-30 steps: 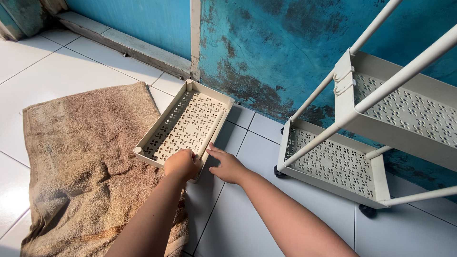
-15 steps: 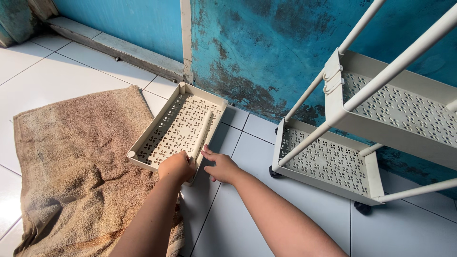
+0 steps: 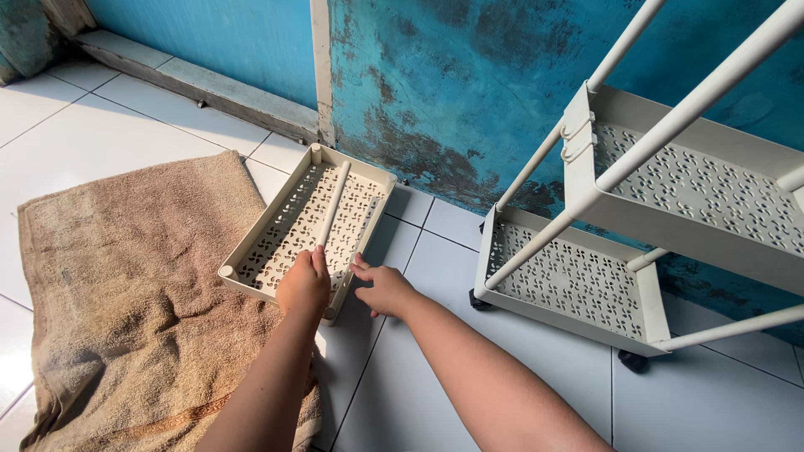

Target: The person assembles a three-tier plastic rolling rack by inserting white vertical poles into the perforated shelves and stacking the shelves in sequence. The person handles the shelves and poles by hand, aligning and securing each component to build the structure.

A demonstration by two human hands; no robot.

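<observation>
Left hand (image 3: 303, 287) grasping near rim of perforated cream tray (image 3: 285, 238), right hand (image 3: 383, 290) released, fingertips touching its corner; loose rods (image 3: 334, 203) inside may roll out if tilted.

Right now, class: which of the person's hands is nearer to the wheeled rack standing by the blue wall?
The right. The right hand rests at the loose tray's near corner, on the side facing the wheeled rack. The left hand lies over the tray's near edge, farther from the rack.
</observation>
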